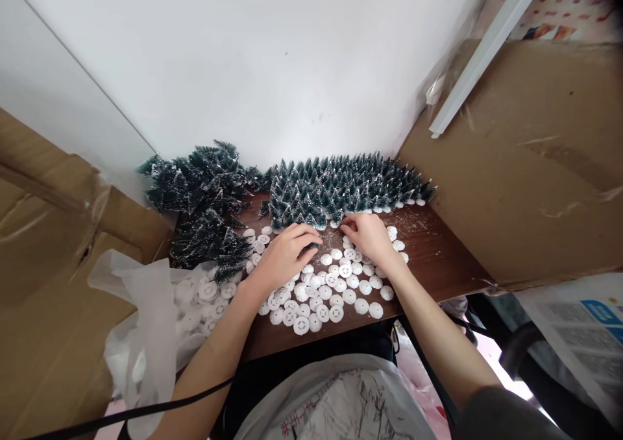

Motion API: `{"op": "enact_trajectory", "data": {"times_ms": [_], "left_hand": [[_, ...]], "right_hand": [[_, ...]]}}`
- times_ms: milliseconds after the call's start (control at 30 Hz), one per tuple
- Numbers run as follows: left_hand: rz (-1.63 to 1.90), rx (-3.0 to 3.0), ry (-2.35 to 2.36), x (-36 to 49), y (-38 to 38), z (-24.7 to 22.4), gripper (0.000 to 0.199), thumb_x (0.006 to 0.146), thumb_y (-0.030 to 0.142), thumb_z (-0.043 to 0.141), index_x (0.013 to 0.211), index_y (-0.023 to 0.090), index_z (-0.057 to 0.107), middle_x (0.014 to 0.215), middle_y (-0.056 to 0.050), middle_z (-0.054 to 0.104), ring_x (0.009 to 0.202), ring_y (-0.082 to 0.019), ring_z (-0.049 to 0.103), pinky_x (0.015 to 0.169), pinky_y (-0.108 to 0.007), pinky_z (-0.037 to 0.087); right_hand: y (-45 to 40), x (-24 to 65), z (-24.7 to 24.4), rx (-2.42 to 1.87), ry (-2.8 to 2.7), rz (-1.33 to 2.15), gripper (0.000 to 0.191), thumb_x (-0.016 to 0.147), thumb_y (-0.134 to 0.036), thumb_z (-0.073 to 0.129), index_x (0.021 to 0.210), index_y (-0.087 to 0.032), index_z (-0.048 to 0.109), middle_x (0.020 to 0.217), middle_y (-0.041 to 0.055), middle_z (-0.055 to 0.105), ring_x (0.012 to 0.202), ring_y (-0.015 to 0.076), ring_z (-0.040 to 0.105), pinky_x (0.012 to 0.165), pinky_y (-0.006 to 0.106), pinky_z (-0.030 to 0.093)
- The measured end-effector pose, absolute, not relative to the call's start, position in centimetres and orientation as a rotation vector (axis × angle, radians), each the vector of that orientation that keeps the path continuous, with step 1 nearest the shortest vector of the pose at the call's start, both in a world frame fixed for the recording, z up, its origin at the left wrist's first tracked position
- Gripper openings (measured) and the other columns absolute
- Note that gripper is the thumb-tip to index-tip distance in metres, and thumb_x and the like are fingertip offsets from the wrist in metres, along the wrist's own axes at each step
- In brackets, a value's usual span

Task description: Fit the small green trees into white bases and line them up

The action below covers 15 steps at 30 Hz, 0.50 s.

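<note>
My left hand is curled over the middle of the table, with a bit of dark green miniature tree showing between its fingers. My right hand has thumb and forefinger drawn together at the front edge of the standing miniature trees. Whatever lies in that pinch is too small to make out. These snow-flecked trees stand upright in tight rows on white bases. Below and between both hands, many round white bases lie scattered, some showing a slotted side.
Loose miniature trees are heaped at the left. A white plastic bag with more round bases lies at the table's left edge. Cardboard boxes stand left and right. Behind the brown table rises a white wall.
</note>
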<state>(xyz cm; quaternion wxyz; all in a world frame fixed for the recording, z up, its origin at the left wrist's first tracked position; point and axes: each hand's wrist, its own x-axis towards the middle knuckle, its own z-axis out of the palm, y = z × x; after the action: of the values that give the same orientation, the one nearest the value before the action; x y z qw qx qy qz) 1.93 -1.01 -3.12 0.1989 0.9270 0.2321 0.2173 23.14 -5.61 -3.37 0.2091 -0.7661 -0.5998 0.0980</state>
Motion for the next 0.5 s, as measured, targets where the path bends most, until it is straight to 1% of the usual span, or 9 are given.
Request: {"op": "enact_trajectory", "data": {"times_ms": [100, 300, 500], "left_hand": [[0.614, 2.597, 0.646, 1.92, -1.04, -3.06, 0.018, 0.093, 0.016, 0.052, 0.104, 0.018, 0.066, 0.111, -0.007, 0.066, 0.103, -0.022, 0.059, 0.095, -0.046, 0.051], [0.614, 2.589, 0.654, 1.93, -1.07, -3.05, 0.018, 0.093, 0.015, 0.052, 0.104, 0.019, 0.066, 0.111, -0.006, 0.066, 0.103, -0.022, 0.059, 0.094, -0.045, 0.051], [0.650, 2.588, 0.635, 1.87, -0.89, -3.43, 0.019, 0.092, 0.013, 0.053, 0.107, 0.019, 0.065, 0.113, -0.006, 0.064, 0.105, -0.021, 0.060, 0.095, -0.044, 0.052]], "right_hand": [[-5.46, 23.05, -3.35, -2.107, -1.684, 0.286, 0.016, 0.087, -0.018, 0.061, 0.094, -0.020, 0.076, 0.078, 0.0067, 0.073, 0.072, 0.0224, 0.065, 0.063, 0.029, 0.040], [-5.32, 23.21, -3.46, -2.077, -1.689, 0.310, 0.017, 0.087, -0.017, 0.061, 0.094, -0.019, 0.076, 0.079, 0.0063, 0.073, 0.072, 0.0219, 0.064, 0.062, 0.029, 0.039], [-5.14, 23.35, -3.63, -2.054, -1.625, 0.337, 0.018, 0.087, -0.021, 0.063, 0.101, -0.016, 0.072, 0.072, 0.0030, 0.070, 0.066, 0.0190, 0.061, 0.061, 0.029, 0.038]]}}
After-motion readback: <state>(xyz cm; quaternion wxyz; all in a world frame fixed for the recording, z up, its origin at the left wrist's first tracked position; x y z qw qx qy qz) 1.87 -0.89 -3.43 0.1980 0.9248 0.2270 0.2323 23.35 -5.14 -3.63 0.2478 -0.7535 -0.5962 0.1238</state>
